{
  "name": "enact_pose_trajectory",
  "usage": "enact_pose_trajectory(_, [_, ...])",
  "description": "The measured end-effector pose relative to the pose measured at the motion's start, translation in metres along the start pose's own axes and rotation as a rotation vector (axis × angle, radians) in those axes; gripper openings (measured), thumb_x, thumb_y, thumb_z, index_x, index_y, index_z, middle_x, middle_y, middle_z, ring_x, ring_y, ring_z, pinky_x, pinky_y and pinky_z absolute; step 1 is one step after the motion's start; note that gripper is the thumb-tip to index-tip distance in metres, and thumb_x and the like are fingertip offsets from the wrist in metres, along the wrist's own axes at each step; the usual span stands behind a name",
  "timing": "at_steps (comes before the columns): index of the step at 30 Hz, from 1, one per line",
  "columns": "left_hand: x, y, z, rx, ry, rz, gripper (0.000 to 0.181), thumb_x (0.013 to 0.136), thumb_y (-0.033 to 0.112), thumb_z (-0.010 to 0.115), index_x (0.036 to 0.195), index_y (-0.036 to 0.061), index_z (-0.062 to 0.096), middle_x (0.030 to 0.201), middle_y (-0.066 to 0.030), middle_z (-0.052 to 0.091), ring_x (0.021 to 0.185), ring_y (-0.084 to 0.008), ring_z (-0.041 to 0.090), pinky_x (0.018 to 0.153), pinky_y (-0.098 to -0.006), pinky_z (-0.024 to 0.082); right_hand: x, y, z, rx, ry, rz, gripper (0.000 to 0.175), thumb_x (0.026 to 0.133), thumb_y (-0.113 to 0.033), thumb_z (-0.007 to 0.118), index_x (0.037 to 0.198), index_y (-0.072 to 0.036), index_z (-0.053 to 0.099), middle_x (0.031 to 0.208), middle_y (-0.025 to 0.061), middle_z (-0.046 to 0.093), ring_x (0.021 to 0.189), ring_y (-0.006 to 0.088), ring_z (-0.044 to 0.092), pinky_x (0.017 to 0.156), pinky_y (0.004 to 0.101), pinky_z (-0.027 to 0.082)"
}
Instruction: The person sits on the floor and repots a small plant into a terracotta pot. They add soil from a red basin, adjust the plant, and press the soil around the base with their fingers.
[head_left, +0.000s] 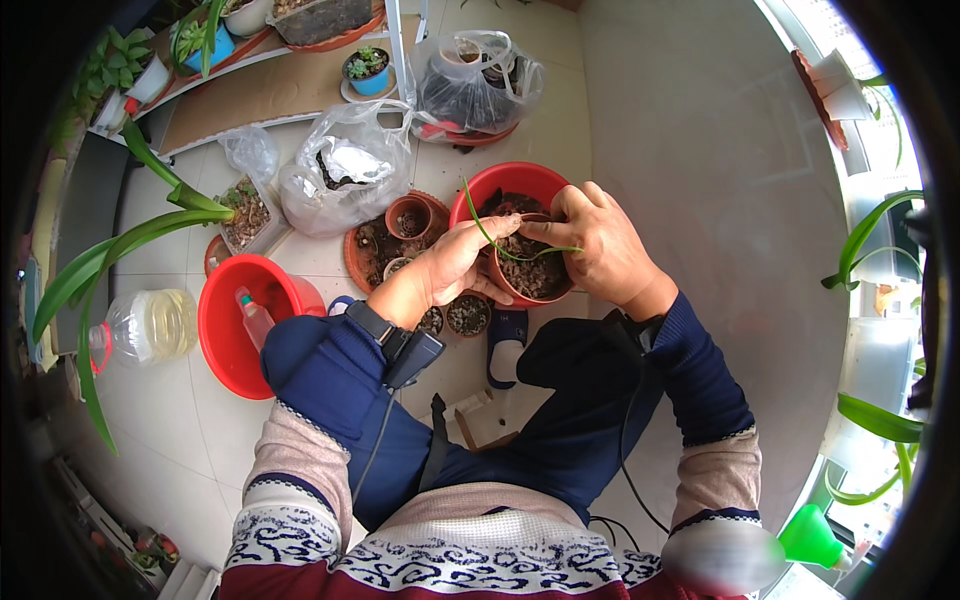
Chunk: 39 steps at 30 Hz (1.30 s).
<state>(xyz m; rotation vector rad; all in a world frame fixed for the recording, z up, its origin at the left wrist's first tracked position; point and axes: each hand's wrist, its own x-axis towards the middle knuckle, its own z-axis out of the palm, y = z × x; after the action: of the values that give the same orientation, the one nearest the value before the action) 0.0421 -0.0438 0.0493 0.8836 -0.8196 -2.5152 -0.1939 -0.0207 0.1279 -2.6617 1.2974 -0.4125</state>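
Note:
A brown flowerpot (536, 283) of soil is tilted over the near side of a red plastic basin (501, 174). A long thin green leaf (475, 211) arches across the pot. My left hand (457, 259) holds the pot from the left, with one digit near the rim and other fingers lower on its side. My right hand (611, 247) is around the pot's right side, one digit reaching over the rim towards my left hand. The leaf's end lies against my right hand. Both hands hide parts of the rim, and soil shows inside the basin.
Left of the basin, an orange saucer (355, 262) holds a small brown pot (409, 217). A small pot (468, 315) stands by my foot. Further left are a red bucket (214, 330), a plastic jug (154, 326) and a plastic bag (300, 191). A wall (712, 225) rises right.

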Motion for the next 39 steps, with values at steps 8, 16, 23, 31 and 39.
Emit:
enact_pose_trajectory(8, [0.0, 0.002, -0.003, -0.004, -0.028, -0.041, 0.061, 0.11, 0.056, 0.057, 0.155, 0.0144, 0.059, 0.138, -0.0095, 0.073, 0.121, -0.0277, 0.073, 0.089, -0.0511, 0.066, 0.007, -0.002, 0.001, -0.003, -0.038, -0.128, 0.047, 0.074, -0.006, 0.072, 0.114, -0.025, 0.088, 0.102, 0.0059, 0.066, 0.095, 0.0304, 0.06, 0.094, 0.0411, 0.055])
enact_pose_trajectory(16, [-0.002, 0.001, -0.005, -0.042, -0.031, 0.032, 0.062, 0.111, 0.056, 0.055, 0.158, 0.0172, 0.057, 0.141, -0.0067, 0.071, 0.122, -0.0256, 0.073, 0.088, -0.0496, 0.066, 0.0, 0.001, -0.006, -0.007, 0.024, -0.011, 0.042, 0.075, -0.005, 0.075, 0.112, -0.02, 0.088, 0.1, 0.0057, 0.064, 0.093, 0.0293, 0.059, 0.088, 0.0399, 0.055])
enact_pose_trajectory(23, [-0.007, 0.0, -0.005, -0.025, -0.058, 0.088, 0.065, 0.111, 0.057, 0.053, 0.164, 0.0204, 0.053, 0.149, -0.0067, 0.068, 0.129, -0.0242, 0.071, 0.091, -0.0501, 0.066, -0.009, -0.006, 0.0, 0.361, 0.141, 0.3, 0.037, 0.077, 0.005, 0.08, 0.109, -0.012, 0.086, 0.094, 0.0086, 0.07, 0.093, 0.0313, 0.068, 0.085, 0.0415, 0.06])
enact_pose_trajectory(31, [-0.008, -0.005, -0.012, -0.051, -0.009, 0.182, 0.064, 0.112, 0.055, 0.051, 0.162, 0.0145, 0.054, 0.149, -0.0101, 0.067, 0.13, -0.0288, 0.07, 0.094, -0.0505, 0.067, -0.014, -0.015, 0.016, 0.687, 0.27, 0.802, 0.021, 0.103, -0.011, 0.08, 0.117, 0.004, 0.079, 0.087, 0.0008, 0.074, 0.077, 0.0054, 0.062, 0.07, 0.0244, 0.053])
enact_pose_trajectory(39, [-0.007, -0.005, -0.02, -0.12, 0.098, 0.201, 0.069, 0.109, 0.055, 0.059, 0.161, 0.0105, 0.05, 0.156, -0.011, 0.058, 0.131, -0.0324, 0.069, 0.094, -0.0561, 0.067, -0.008, -0.019, 0.022, 0.859, 0.047, 0.867, 0.036, 0.114, -0.025, 0.062, 0.112, 0.007, 0.077, 0.079, 0.0055, 0.074, 0.06, 0.0125, 0.07, 0.05, 0.027, 0.056])
